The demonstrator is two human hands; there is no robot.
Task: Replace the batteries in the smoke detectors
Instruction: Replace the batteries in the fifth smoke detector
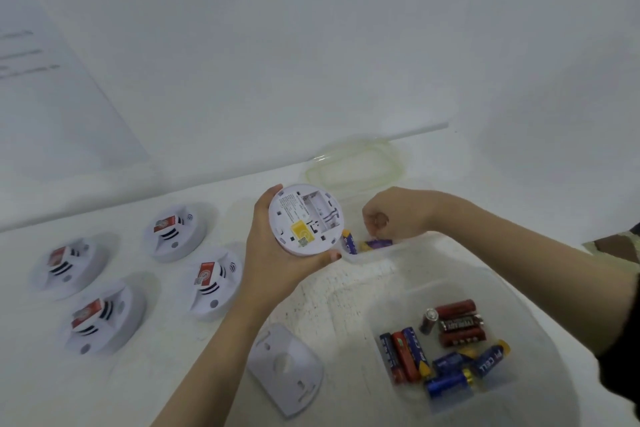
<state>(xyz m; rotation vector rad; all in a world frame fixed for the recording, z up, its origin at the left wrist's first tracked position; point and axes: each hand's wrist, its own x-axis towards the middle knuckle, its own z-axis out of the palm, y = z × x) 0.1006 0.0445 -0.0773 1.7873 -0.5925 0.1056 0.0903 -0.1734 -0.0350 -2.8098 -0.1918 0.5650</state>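
Left hand [277, 267] fingers curl round smoke detector [304, 220], held over mid-surface with empty bay up for loading; right hand [394, 215] fingers bunch over batteries [375, 244] toward far edge, pinch unclear.

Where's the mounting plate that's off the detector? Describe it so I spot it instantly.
On the white table, look between the four smoke detectors on the left and the clear tub of loose batteries on the right. The mounting plate lies there, nearest the camera. Unlike the detectors, it is flat, plain white, with no red sticker.
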